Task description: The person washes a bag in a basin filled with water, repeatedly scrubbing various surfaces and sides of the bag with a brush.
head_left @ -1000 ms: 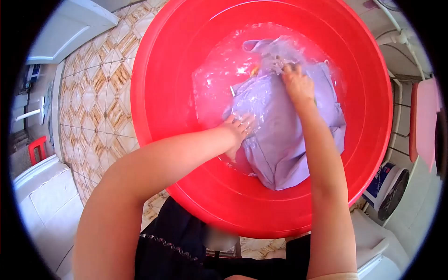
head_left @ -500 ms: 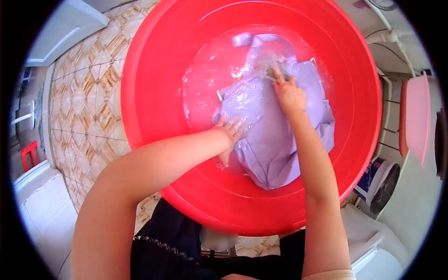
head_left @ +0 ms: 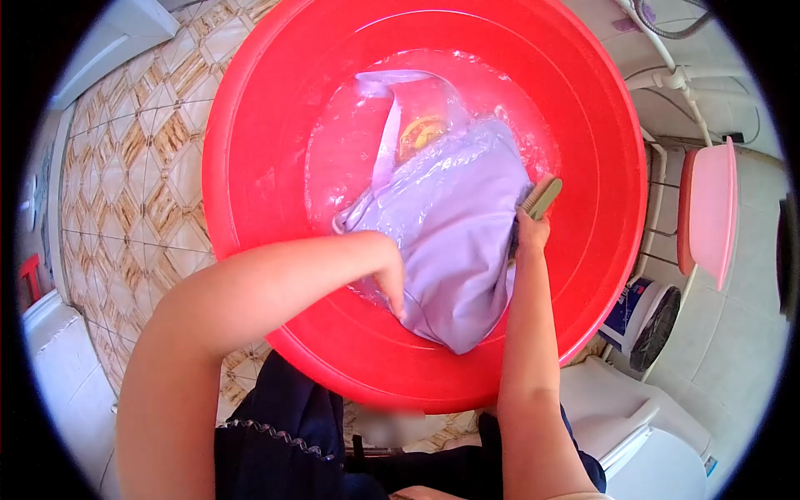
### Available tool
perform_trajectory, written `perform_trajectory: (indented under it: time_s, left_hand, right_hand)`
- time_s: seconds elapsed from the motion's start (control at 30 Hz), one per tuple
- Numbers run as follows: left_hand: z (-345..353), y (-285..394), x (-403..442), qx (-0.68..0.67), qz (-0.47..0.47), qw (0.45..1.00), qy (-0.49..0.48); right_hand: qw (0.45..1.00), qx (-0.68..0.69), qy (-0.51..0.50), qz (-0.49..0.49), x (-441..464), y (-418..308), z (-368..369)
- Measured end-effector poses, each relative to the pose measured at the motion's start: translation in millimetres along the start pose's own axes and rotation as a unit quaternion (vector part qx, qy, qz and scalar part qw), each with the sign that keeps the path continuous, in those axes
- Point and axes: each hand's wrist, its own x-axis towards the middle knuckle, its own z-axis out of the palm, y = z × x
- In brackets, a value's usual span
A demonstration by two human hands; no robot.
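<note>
One hand, my right (head_left: 532,231), is holding an olive-tan, bristled brush (head_left: 545,197) by its near end, presumably leaving the bristles free towards the fabric. My left hand (head_left: 389,271) is bending down at the near edge of a pale lilac, wet fabric article (head_left: 454,250), perhaps steadying it; I cannot tell whether those fingers are gripping. Beyond both hands, a round yellow thing (head_left: 421,133) is lying inside the wide, round, red plastic basin (head_left: 218,167), which is containing the water.
</note>
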Motion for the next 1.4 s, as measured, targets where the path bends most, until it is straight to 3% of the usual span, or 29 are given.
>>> perform_trajectory:
  time_s: [0.03, 0.07, 0.1, 0.17, 0.23, 0.3, 0.37, 0.43, 0.5, 0.57, 0.7, 0.77, 0.83, 0.9, 0.97, 1.03, 1.17, 1.23, 1.3, 1.37, 1.4]
  left_hand:
    - [-4.8, -3.7, -4.7, -0.001, 0.001, 1.000, 0.001]
    - [-9.9, -10.1, -9.0, -0.064, 0.043, 0.994, 0.083]
    - [-15.6, -16.3, -13.2, -0.126, 0.083, 0.975, 0.165]
    - [-36.0, -15.7, -33.5, -0.212, -0.149, 0.918, 0.299]
    - [-49.3, -54.5, -9.8, -0.305, -0.147, 0.774, 0.535]
    - [-67.9, -66.2, -11.4, -0.451, -0.150, 0.524, 0.707]
    - [-68.3, -34.3, -79.4, -0.686, 0.079, 0.525, 0.498]
    - [-70.0, -36.7, -86.9, -0.720, 0.234, 0.512, 0.407]
    - [-60.4, -34.3, -97.5, -0.731, 0.226, 0.519, 0.379]
    - [-59.0, -29.7, -90.0, -0.730, 0.204, 0.490, 0.430]
    - [-63.0, -2.7, -91.7, -0.712, 0.277, 0.485, 0.425]
    - [-66.8, 28.3, -103.9, -0.690, 0.309, 0.460, 0.465]
    - [-77.3, 51.1, -123.1, -0.649, 0.343, 0.463, 0.496]
    - [-84.3, 72.5, -142.1, -0.567, 0.388, 0.458, 0.564]
    - [-86.8, 89.3, -160.6, -0.554, 0.371, 0.461, 0.585]
    - [-86.1, 94.1, -163.2, -0.543, 0.352, 0.465, 0.605]
    - [-82.9, 88.5, -147.4, -0.519, 0.380, 0.399, 0.653]
    - [-81.1, 83.7, -135.8, -0.506, 0.392, 0.367, 0.675]
    - [-75.3, 67.5, -127.0, -0.528, 0.269, 0.371, 0.715]
    - [-68.4, 48.6, -126.2, -0.609, 0.202, 0.396, 0.657]
    - [-64.3, 34.8, -123.6, -0.640, 0.271, 0.411, 0.590]
  right_hand:
    - [0.986, 0.155, -0.068, 0.005, 0.0, 0.4, 5.0]
    - [0.950, 0.285, -0.125, 0.003, -22.4, -27.5, 2.2]
    - [0.936, 0.306, -0.172, 0.004, -34.7, -46.3, 0.6]
    - [0.903, 0.353, -0.244, -0.003, -61.8, -83.8, 2.8]
    - [0.879, 0.374, -0.294, -0.025, -85.2, -108.4, 7.2]
    - [0.854, 0.376, -0.359, -0.023, -107.3, -123.8, 8.3]
    - [0.836, 0.363, -0.410, -0.040, -134.7, -144.1, 3.2]
    - [0.827, 0.317, -0.457, -0.086, -155.7, -157.8, 2.5]
    - [0.813, 0.312, -0.474, -0.134, -171.2, -166.8, -2.9]
    - [0.809, 0.328, -0.469, -0.135, -172.5, -168.3, -13.9]
    - [0.767, 0.447, -0.446, -0.115, -167.0, -184.5, -65.9]
    - [0.750, 0.521, -0.379, -0.151, -170.9, -191.5, -91.6]
    - [0.841, 0.434, -0.258, -0.193, -176.9, -203.3, -120.4]
    - [0.684, 0.567, -0.308, -0.340, -178.7, -210.2, -137.8]
    - [0.763, 0.551, -0.115, -0.318, -166.8, -213.9, -151.6]
    - [0.776, 0.565, -0.011, -0.280, -175.6, -221.0, -163.6]
    - [0.785, 0.555, 0.096, -0.259, -166.9, -222.5, -168.6]
    - [0.784, 0.548, 0.072, -0.282, -156.8, -209.2, -160.9]
    - [0.826, 0.514, -0.043, -0.227, -160.8, -203.3, -131.9]
    - [0.851, 0.475, -0.154, -0.164, -171.4, -205.2, -102.8]
    - [0.854, 0.442, -0.243, -0.131, -179.7, -210.6, -90.8]
